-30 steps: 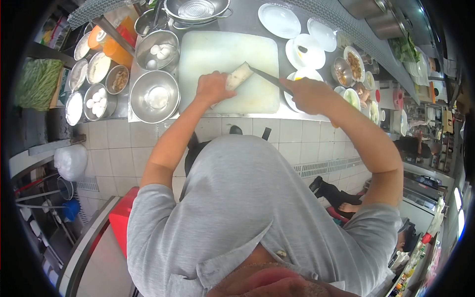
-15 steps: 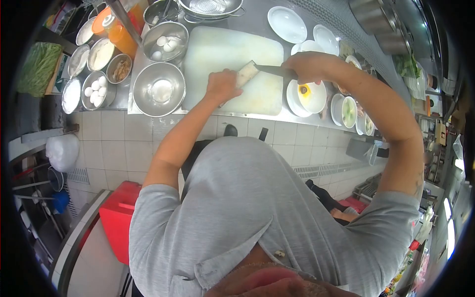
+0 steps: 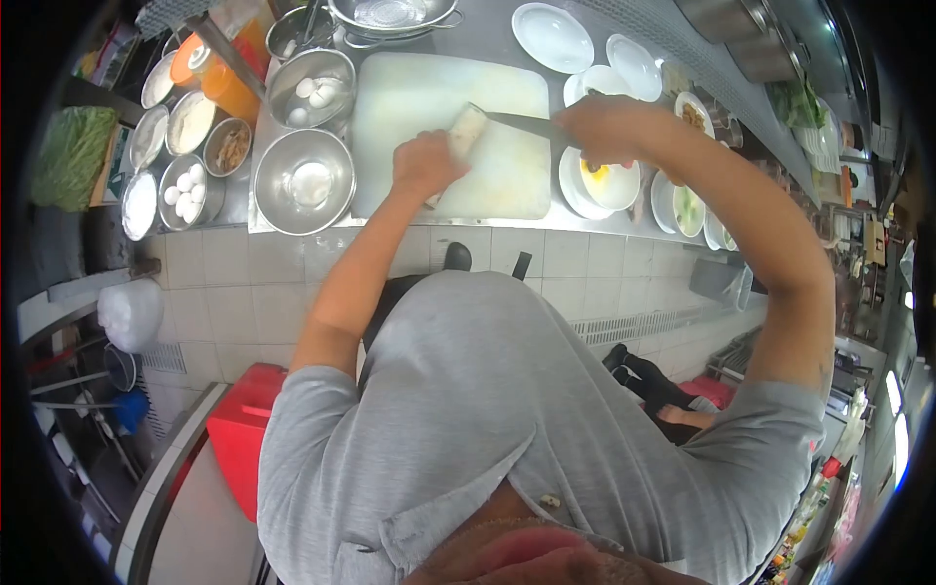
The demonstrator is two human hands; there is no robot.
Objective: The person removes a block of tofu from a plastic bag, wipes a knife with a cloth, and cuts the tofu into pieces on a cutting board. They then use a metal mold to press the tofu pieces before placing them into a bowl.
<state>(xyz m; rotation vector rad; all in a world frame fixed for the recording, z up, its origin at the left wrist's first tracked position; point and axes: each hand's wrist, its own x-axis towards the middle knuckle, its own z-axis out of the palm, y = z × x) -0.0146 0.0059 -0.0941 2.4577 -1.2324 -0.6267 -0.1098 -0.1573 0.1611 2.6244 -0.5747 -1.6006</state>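
Observation:
A long pale roll [image 3: 466,131] lies on the white cutting board [image 3: 390,83], with my left hand [image 3: 426,164] wrapped round its middle and a short end showing below. My right hand [image 3: 604,129] grips a knife [image 3: 526,125] by its handle, which the fingers hide. The blade points left, its tip beside the upper end of the roll. Right of the board, close below my right hand, a white bowl [image 3: 616,187] holds something yellow.
Metal bowls [image 3: 304,181] stand left of the board, one with eggs [image 3: 184,193]. An orange bottle [image 3: 229,90] is behind them. White plates [image 3: 553,37] and small bowls line the right side. Another person's dark-clothed legs [image 3: 648,382] show at lower right.
The view has shifted slightly. The upper end of the roll stands more upright, and the knife tip is still beside it. Both hands keep their grips.

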